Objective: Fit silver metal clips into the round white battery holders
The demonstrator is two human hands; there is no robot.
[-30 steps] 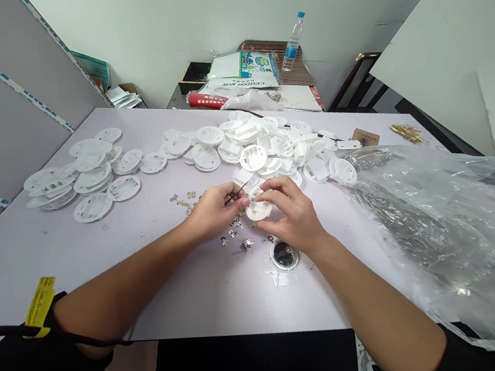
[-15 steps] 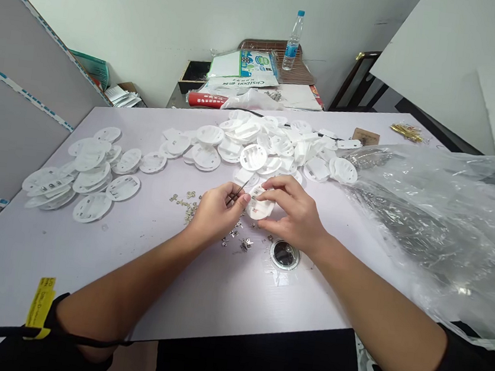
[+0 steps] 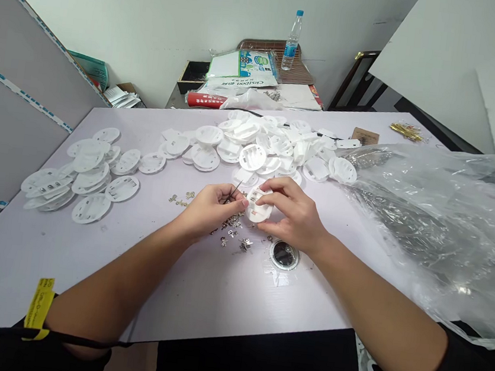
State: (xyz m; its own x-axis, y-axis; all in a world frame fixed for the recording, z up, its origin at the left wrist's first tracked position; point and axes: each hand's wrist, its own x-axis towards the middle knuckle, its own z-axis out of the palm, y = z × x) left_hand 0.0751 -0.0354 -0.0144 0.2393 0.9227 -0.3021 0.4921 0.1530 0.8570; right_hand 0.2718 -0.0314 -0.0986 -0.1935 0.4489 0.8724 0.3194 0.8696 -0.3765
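Observation:
Near the middle of the table, my right hand (image 3: 294,213) grips a round white plastic disc (image 3: 257,211) by its edges, its slotted face showing small metal pieces. My left hand (image 3: 214,208) is closed around a thin dark tool (image 3: 235,190), whose tip points up and away; its fingertips are close to the disc's left edge. Small silvery metal parts (image 3: 246,244) lie scattered beneath and in front of the hands. More small metal clips (image 3: 178,199) are to the left of my left hand. A round dish with a dark centre (image 3: 284,254) sits below my right hand.
White discs (image 3: 253,157) are heaped across the back middle of the pale table (image 3: 199,299), with another pile (image 3: 90,176) at left. Clear plastic bags (image 3: 430,230) cover the right side. Brass-coloured pieces (image 3: 405,131) lie at the back right. A water bottle (image 3: 292,41) stands behind.
My left hand has shifted slightly left, and the tool in it has tilted and moved left. More of the metal parts between the hands shows. My right hand still holds the disc.

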